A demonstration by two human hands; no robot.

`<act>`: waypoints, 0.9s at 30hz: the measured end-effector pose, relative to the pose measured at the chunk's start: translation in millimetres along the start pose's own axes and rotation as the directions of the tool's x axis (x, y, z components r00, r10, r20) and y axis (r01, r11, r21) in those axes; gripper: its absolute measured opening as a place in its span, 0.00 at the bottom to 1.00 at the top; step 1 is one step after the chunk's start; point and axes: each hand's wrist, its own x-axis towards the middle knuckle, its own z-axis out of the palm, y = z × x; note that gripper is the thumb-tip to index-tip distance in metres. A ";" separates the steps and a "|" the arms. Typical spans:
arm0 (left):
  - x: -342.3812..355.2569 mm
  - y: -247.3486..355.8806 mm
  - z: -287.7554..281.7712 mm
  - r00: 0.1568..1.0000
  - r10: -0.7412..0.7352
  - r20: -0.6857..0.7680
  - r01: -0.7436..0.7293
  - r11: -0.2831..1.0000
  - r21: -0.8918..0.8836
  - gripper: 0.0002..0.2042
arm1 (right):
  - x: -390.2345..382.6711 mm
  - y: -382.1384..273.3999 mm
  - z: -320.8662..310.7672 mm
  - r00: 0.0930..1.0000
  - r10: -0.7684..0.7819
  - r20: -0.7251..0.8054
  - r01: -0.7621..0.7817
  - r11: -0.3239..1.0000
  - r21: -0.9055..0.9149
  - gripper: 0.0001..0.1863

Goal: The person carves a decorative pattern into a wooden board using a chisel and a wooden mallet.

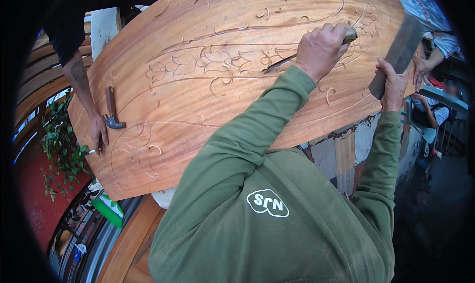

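A large reddish-brown wooden panel (195, 101) lies before me, carved with curving lines and flower-and-leaf outlines. My left hand (321, 48) is closed round the handle of a carving chisel (281, 63). Its dark blade slants down to the left, the tip on or just over the carved flower band; exact contact is hard to tell. In my right hand (393, 84), beyond the panel's near right edge, I grip a dark, flat-sided wooden mallet (403, 48), tilted up to the right and apart from the chisel. Curled wood shavings (330, 95) lie scattered over the panel.
A claw hammer (113, 109) rests at the panel's left end, beside another person's hand (97, 129) with a cigarette. At the right end a second person's hand (422, 70) touches the edge. Below left are a green brush (109, 211) and a leafy plant (62, 144).
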 end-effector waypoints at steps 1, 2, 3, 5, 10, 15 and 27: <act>-1.5 -0.6 -0.7 1.000 0.015 -0.006 -0.015 1.000 -0.009 0.18 | -9.2 1.8 9.3 0.998 0.008 -0.056 -0.003 0.996 0.091 0.30; -2.7 1.5 -1.7 1.000 0.018 -0.004 -0.018 1.000 -0.010 0.18 | -19.8 6.3 16.2 0.993 0.018 -0.116 0.003 0.983 0.181 0.33; -4.2 4.7 -3.2 0.999 0.028 0.035 -0.028 1.000 -0.007 0.18 | -35.9 15.5 18.4 0.997 -0.048 0.066 0.051 0.998 -0.034 0.36; -7.7 6.0 -5.2 0.996 0.040 0.075 -0.040 0.999 -0.002 0.19 | -56.1 26.3 13.8 0.944 -0.056 0.326 0.142 0.959 -0.245 0.44; -15.9 4.9 -10.0 0.988 0.067 0.138 -0.066 0.998 -0.016 0.19 | -44.8 1.2 -5.7 0.996 0.081 0.033 -0.077 0.992 -0.098 0.33; -19.9 5.3 -13.9 0.977 0.141 0.161 -0.126 0.987 -0.098 0.19 | -95.9 13.9 18.3 0.983 -0.066 0.169 0.123 0.928 -0.352 0.44; -40.1 12.2 -41.4 0.937 0.282 0.205 -0.240 0.949 -0.206 0.19 | -165.5 31.9 18.0 0.992 -0.108 0.071 0.120 0.975 -0.185 0.49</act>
